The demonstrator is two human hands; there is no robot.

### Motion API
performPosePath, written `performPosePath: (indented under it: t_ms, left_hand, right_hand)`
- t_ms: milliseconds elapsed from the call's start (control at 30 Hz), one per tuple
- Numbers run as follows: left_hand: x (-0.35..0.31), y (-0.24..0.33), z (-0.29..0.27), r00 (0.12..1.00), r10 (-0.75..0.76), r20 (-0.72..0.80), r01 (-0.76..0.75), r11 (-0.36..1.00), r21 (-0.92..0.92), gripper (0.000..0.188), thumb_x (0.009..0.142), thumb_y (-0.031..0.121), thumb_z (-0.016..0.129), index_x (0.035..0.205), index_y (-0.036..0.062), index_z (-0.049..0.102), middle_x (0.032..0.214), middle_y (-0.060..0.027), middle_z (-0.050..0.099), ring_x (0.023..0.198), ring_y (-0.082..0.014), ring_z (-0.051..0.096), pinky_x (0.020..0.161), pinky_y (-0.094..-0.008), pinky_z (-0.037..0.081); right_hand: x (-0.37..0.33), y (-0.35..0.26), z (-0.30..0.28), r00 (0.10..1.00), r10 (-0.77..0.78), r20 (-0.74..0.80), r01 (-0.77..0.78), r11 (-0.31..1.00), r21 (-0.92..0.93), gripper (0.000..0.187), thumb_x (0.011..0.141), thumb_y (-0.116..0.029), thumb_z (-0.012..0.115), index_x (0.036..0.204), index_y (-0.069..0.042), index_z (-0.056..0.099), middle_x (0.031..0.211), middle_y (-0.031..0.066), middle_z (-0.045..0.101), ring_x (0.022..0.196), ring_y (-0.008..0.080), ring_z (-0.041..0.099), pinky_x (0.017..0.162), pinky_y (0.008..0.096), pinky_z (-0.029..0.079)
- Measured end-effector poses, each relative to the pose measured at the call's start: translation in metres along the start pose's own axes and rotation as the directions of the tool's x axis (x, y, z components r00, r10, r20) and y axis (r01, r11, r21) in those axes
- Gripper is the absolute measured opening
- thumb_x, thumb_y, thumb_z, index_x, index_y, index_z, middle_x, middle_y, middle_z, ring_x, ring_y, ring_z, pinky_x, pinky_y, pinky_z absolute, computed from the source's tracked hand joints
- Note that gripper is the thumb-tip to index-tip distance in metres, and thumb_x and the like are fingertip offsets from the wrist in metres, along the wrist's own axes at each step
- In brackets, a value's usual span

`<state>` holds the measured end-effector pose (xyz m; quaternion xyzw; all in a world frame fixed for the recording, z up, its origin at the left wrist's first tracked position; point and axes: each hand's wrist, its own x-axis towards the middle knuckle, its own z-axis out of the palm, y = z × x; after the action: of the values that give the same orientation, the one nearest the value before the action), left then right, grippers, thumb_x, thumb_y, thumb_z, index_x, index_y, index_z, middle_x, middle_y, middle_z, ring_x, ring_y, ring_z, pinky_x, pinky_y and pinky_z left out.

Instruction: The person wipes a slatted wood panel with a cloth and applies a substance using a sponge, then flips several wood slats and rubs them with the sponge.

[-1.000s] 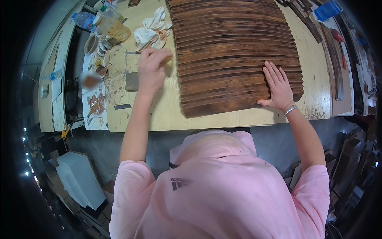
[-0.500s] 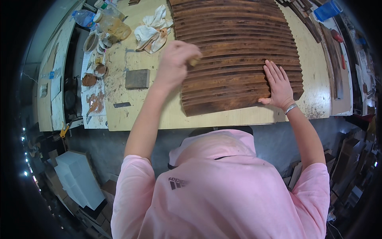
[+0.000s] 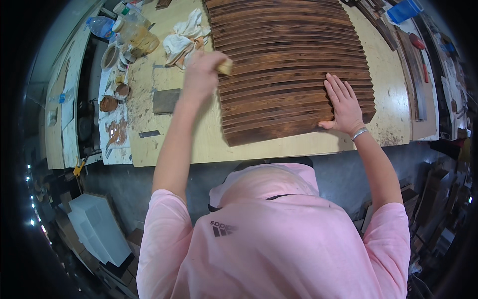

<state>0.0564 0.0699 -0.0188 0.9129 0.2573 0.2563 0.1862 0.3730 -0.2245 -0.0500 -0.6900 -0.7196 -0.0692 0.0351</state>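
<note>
A large dark-brown wooden panel (image 3: 284, 65) with many parallel ridges lies on the pale work table (image 3: 199, 152). At its left edge, my left hand (image 3: 200, 74) is closed around a small yellowish block (image 3: 225, 67); whether that is a sponge or a sanding block I cannot make out. The block's end sticks out toward the ridges. My right hand (image 3: 344, 107) rests flat on the panel's near right part, fingers stretched apart and thumb at the front edge. A crumpled, stained white cloth (image 3: 183, 37) lies just beyond my left hand.
Left of my forearm are a flat grey-brown block (image 3: 166, 101) and a dark metal strip (image 3: 149, 133). Farther left stand a jar of amber liquid (image 3: 142, 40), a plastic bottle (image 3: 101, 27) and small stained cups (image 3: 108, 103). Wood strips (image 3: 378, 25) and a blue container (image 3: 404, 11) are at far right.
My left hand has moved left with the yellowish block, from over the ridges to the panel's left edge. My right hand stays flat on the panel. The whole view has shifted slightly.
</note>
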Motion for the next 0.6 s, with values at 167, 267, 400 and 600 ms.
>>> performPosePath:
  t_ms: [167,267,400,600]
  left_hand:
    - [0.004,0.028,-0.006,0.991,0.033,0.126,-0.004,0.975,-0.223,0.047,0.072,-0.022,0.054,0.103,0.0083,0.072,0.107,-0.0052,0.072,0.109,-0.0250,0.063,0.095,-0.0371,0.053]
    - [0.002,0.018,0.007,0.975,0.149,0.166,-0.123,0.980,-0.156,0.047,0.072,-0.021,0.054,0.104,0.0093,0.072,0.109,-0.0051,0.073,0.108,-0.0260,0.063,0.096,-0.0390,0.053]
    - [0.020,-0.008,0.008,0.973,-0.054,-0.224,0.067,0.997,0.049,0.037,0.075,-0.014,0.059,0.097,0.0117,0.073,0.101,-0.0025,0.074,0.099,-0.0277,0.063,0.092,-0.0396,0.053]
    - [0.034,0.022,0.036,0.957,0.288,-0.023,-0.287,0.957,0.028,0.033,0.071,-0.010,0.066,0.095,0.0119,0.072,0.096,-0.0009,0.074,0.097,-0.0281,0.063,0.088,-0.0402,0.051]
  right_hand:
    - [-0.003,0.000,0.002,1.000,0.020,0.013,-0.020,1.000,-0.004,0.123,0.071,-0.087,0.056,0.156,-0.001,0.032,0.165,0.0139,0.031,0.152,0.0308,0.031,0.123,0.0487,0.024]
    - [0.000,0.000,-0.002,1.000,0.009,0.014,-0.009,1.000,-0.007,0.123,0.071,-0.087,0.056,0.156,-0.001,0.032,0.165,0.0137,0.031,0.152,0.0307,0.031,0.123,0.0489,0.024]
    - [-0.001,0.000,-0.002,0.999,0.020,0.028,-0.019,1.000,-0.019,0.124,0.071,-0.088,0.055,0.156,-0.001,0.032,0.165,0.0138,0.031,0.152,0.0307,0.030,0.124,0.0493,0.024]
    - [0.000,-0.001,-0.003,1.000,0.012,0.020,-0.012,1.000,-0.013,0.124,0.071,-0.087,0.056,0.156,0.000,0.033,0.165,0.0145,0.031,0.151,0.0313,0.031,0.123,0.0495,0.025]
